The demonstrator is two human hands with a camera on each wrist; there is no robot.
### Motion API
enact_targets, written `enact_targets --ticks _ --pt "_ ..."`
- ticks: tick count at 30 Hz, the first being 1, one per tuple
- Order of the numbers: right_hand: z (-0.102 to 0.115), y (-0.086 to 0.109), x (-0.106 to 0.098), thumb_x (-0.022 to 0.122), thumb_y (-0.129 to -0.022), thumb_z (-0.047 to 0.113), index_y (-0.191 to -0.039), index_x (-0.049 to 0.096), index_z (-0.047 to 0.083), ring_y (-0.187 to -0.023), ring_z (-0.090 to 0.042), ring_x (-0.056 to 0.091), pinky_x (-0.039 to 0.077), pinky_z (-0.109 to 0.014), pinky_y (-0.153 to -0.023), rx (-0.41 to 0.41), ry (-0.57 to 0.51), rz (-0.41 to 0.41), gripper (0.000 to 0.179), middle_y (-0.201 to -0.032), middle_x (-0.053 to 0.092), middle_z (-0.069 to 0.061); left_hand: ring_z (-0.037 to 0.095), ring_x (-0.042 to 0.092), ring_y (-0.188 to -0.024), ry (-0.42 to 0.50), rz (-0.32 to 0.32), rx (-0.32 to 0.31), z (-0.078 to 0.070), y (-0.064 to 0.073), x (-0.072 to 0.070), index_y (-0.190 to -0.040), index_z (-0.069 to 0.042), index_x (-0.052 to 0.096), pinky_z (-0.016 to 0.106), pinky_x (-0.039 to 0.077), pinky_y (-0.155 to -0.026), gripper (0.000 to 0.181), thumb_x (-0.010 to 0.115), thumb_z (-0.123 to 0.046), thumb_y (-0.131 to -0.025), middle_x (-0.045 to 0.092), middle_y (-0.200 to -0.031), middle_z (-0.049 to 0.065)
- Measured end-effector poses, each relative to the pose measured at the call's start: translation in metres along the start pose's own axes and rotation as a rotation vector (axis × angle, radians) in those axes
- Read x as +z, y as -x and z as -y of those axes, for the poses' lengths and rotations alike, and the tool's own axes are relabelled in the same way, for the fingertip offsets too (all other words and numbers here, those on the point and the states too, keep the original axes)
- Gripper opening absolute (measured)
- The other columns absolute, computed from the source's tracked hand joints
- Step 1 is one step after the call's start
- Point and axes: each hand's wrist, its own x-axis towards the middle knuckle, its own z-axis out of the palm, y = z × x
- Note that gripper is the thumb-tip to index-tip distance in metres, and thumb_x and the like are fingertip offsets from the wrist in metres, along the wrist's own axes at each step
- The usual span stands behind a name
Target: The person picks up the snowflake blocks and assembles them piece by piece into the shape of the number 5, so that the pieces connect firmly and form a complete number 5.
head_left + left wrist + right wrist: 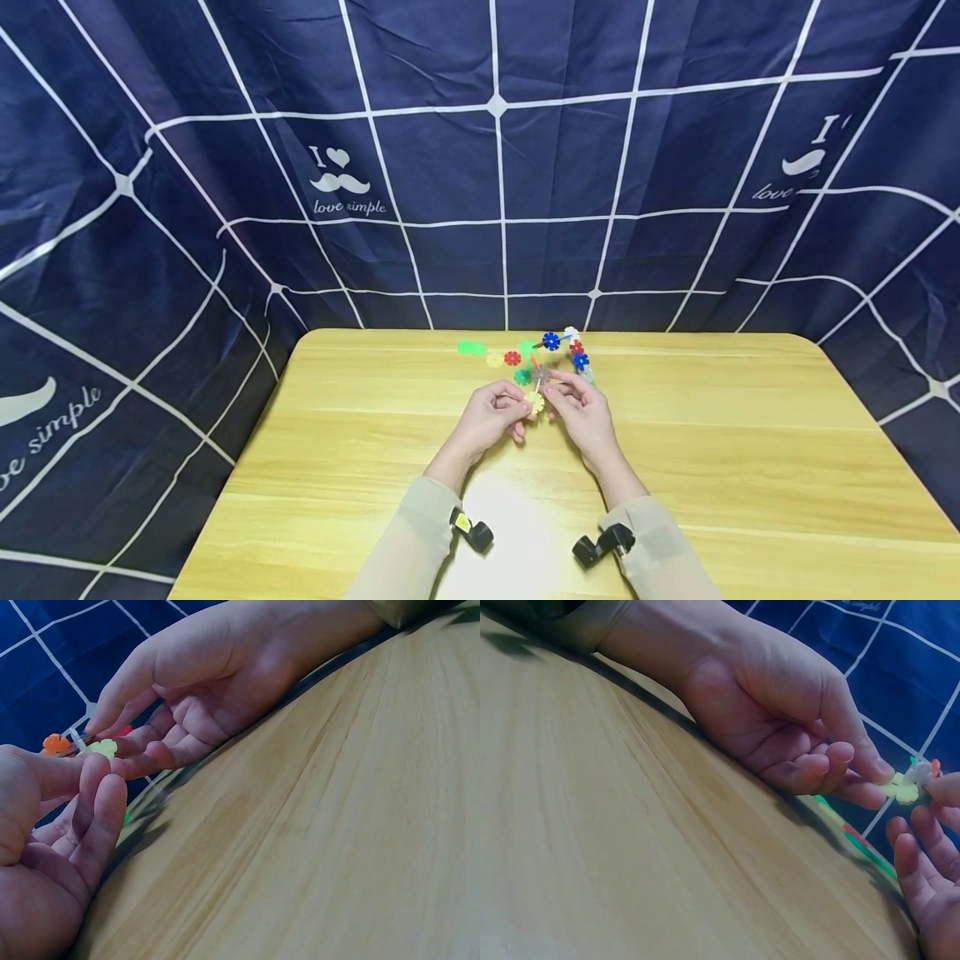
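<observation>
My left hand (491, 419) pinches a yellow snowflake disc (536, 402), a small notched plastic piece. My right hand (585, 414) pinches a greyish-brown snowflake disc (542, 377) just beyond it; the two hands meet at these pieces. A white disc (921, 774) stands edge-on against the yellow one in the right wrist view, and an orange disc (55, 744) shows past the fingers in the left wrist view. Beyond the right hand, blue (551, 341), white (572, 333) and red (576, 347) discs run in a bent chain. Fingers hide how the held pieces join.
Left of the chain lie bright green discs (472, 347), a pale yellow disc (496, 359) and a red disc (512, 358). A dark green disc (522, 377) is close to the left fingertips. The wooden table (360, 467) ends at a dark blue gridded curtain (450, 258).
</observation>
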Motion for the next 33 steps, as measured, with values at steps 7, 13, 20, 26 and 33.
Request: enact_targets --ticks 7,13,20,26,33 --pt "-0.002 0.000 -0.008 0.074 -0.103 0.003 -0.140 0.064 -0.005 -0.081 -0.013 0.074 0.060 -0.022 -0.073 -0.013 0.078 0.169 0.039 -0.101 0.076 -0.015 0.011 0.066 -0.056 0.031 -0.026 0.015 0.001 -0.001 -0.001 -0.103 0.005 0.064 0.027 0.060 -0.056 0.008 0.069 0.010 -0.101 0.078 -0.088 0.020" --pt "-0.004 -0.001 -0.010 0.075 -0.103 0.002 -0.142 0.062 -0.006 -0.086 -0.012 0.075 0.061 -0.022 -0.075 -0.025 0.093 0.229 0.042 -0.107 0.076 -0.020 0.012 0.066 -0.055 0.036 -0.027 0.016 0.001 -0.001 -0.001 -0.103 0.005 0.064 0.027 0.061 -0.056 0.008 0.069 0.011 -0.100 0.079 -0.085 0.011" --pt "-0.003 -0.003 -0.010 0.073 -0.104 0.002 -0.151 0.055 -0.005 -0.087 -0.013 0.076 0.062 -0.023 -0.080 0.010 0.035 0.211 0.051 -0.107 0.076 -0.016 0.011 0.066 -0.056 0.014 -0.007 -0.004 0.000 -0.001 -0.002 -0.104 0.004 0.065 0.027 0.061 -0.055 0.008 0.071 0.008 -0.100 0.079 -0.094 0.024" --pt "-0.001 -0.002 -0.011 0.072 -0.103 -0.001 -0.149 0.055 -0.007 -0.084 -0.013 0.075 0.058 -0.021 -0.070 0.035 0.028 0.204 0.049 -0.105 0.075 -0.013 0.011 0.065 -0.056 -0.014 0.022 -0.042 -0.001 0.000 -0.002 -0.106 0.005 0.068 0.027 0.061 -0.056 0.005 0.071 0.005 -0.102 0.078 -0.098 0.027" --pt "0.002 -0.001 -0.021 0.069 -0.103 -0.006 -0.150 0.049 -0.012 -0.084 -0.014 0.074 0.063 -0.025 -0.078 0.122 -0.015 0.172 0.052 -0.102 0.075 -0.008 0.011 0.065 -0.057 -0.033 -0.004 -0.068 -0.002 0.001 0.000 -0.107 0.005 0.071 0.027 0.061 -0.057 0.007 0.072 0.001 -0.101 0.077 -0.091 0.021"
